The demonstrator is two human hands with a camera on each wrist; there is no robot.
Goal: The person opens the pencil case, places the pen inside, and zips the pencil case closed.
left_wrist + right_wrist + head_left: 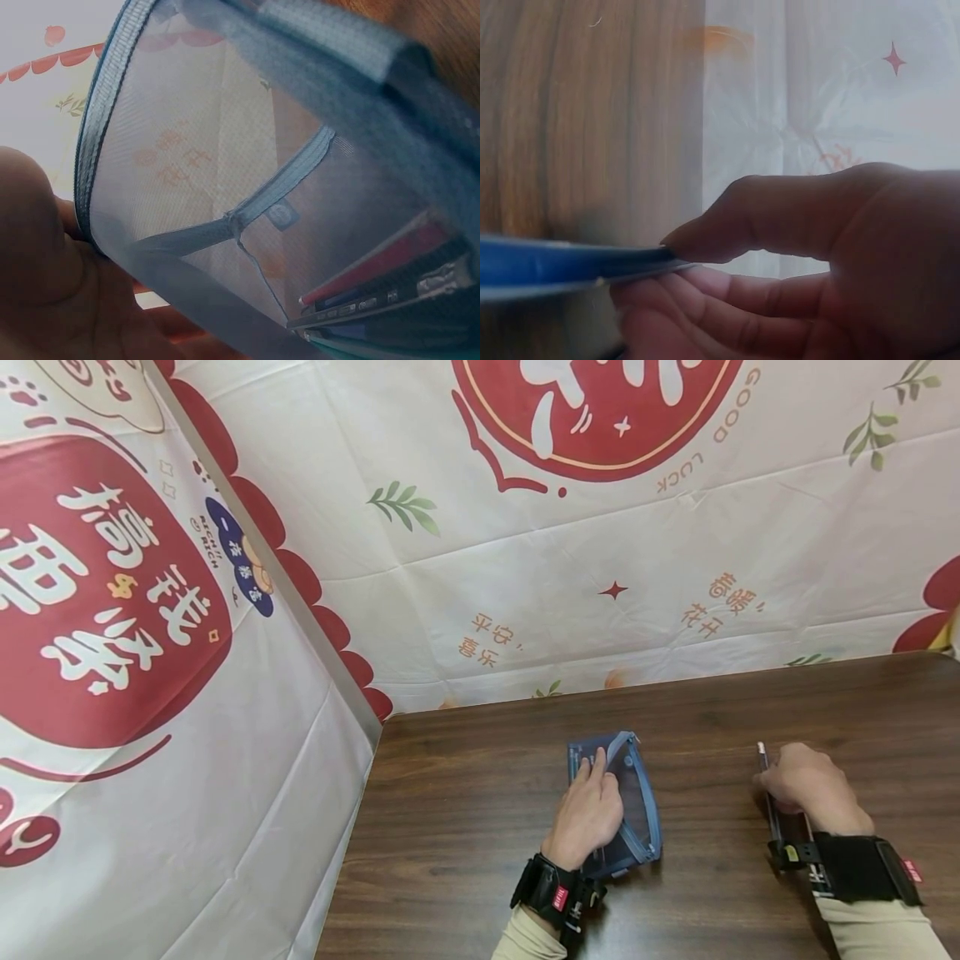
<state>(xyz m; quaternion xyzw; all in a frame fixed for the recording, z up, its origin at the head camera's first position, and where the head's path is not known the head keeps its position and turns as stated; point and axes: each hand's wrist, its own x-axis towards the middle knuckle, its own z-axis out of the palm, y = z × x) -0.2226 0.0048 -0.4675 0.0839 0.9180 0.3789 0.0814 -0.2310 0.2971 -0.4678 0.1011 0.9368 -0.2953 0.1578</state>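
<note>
On the table (427, 843), well in from its left edge and nearer its far edge, your left hand (585, 817) holds the soft, open-looking mesh pouch (636, 797), pens (390, 296) inside. Well apart rightward, your right hand (813, 787) pinches a slim stick (762, 757). Slackened left fingers could let the pouch sag; a loose right pinch could drop the stick.

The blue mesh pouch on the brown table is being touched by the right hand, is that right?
Not quite: the left hand, not the right hand, touches the blue mesh pouch on the brown table, as the head view shows.
</note>
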